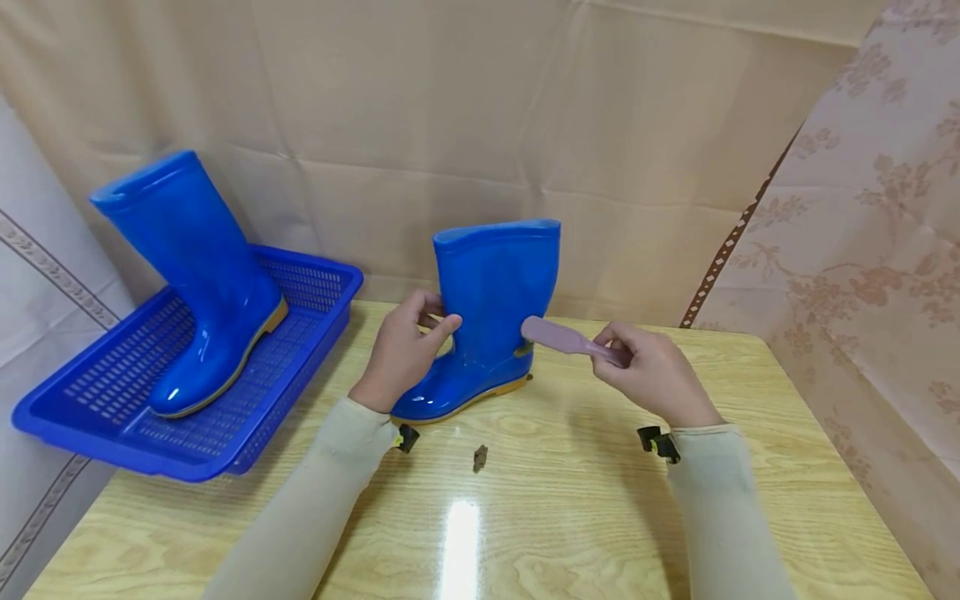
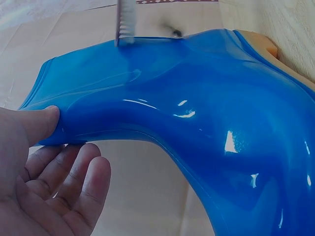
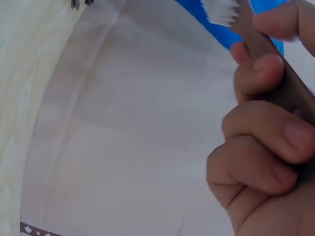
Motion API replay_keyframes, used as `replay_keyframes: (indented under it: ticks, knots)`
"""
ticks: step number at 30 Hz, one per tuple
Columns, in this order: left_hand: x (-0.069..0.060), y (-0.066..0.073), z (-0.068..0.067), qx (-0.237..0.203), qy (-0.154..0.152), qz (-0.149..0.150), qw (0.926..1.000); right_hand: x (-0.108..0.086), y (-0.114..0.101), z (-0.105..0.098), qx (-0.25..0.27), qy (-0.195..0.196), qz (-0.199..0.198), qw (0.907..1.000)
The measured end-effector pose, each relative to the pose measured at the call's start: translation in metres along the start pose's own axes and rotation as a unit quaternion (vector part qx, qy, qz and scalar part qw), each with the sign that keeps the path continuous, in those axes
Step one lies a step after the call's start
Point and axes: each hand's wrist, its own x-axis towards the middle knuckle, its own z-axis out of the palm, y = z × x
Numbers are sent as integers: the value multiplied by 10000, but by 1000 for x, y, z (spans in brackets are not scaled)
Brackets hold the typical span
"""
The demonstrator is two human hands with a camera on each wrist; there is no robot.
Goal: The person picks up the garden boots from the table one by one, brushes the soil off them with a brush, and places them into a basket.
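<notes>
A blue rain boot [image 1: 497, 287] with a yellowish sole stands upright on the wooden table [image 1: 570, 517]. My left hand [image 1: 405, 346] grips the front of its shaft, thumb on the near side and fingers round the far side. In my right hand [image 1: 652, 375] is a pinkish-purple brush [image 1: 558, 336], held by the handle. Its head is at the back of the boot, just above the heel, and white bristles [image 3: 220, 12] show in the right wrist view. Near the brush head, a brown smear [image 1: 523, 349] marks the boot's back.
A blue plastic basket [image 1: 187, 473] on the left holds a second blue rain boot [image 1: 198, 250], leaning back. One brown clump [image 1: 480, 458] lies on the table in front of the standing boot, and a small brown bit [image 1: 529, 377] is by its heel. Beige cloth [image 1: 637, 167] hangs behind.
</notes>
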Motion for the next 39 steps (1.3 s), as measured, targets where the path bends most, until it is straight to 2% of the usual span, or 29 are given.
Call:
replay_keyframes:
  ticks: [5, 9, 15, 18, 22, 26, 31, 35, 39]
  knots:
    - [0, -1, 1, 22, 26, 24, 10000, 5, -3, 12, -98, -230, -297, 9992]
    - [0, -1, 2, 45, 36, 31, 10000, 5, 0, 14, -140, -342, -166, 9992]
    - [1, 0, 2, 122, 18, -48, 9999, 4, 2, 13, -71, -183, -47, 9998]
    - [1, 1, 2, 103, 6, -57, 9999, 4, 0, 13, 155, 129, -69, 9998]
    - [1, 1, 2, 16, -27, -55, 10000, 3, -2, 14, 629, 815, -131, 9946]
    - [0, 0, 0, -108, -131, -6, 9999, 4, -2, 17, 1013, 1661, -404, 9801]
    - [0, 0, -3, -284, -420, 102, 9987, 6, 0, 20, 1081, 2522, -525, 9602]
    - [0, 0, -4, -164, -489, 130, 9986, 8, 1, 22, 989, 2799, -358, 9543]
    - [0, 2, -4, 8, -295, 131, 9995, 8, 0, 25, 845, 2674, -120, 9598]
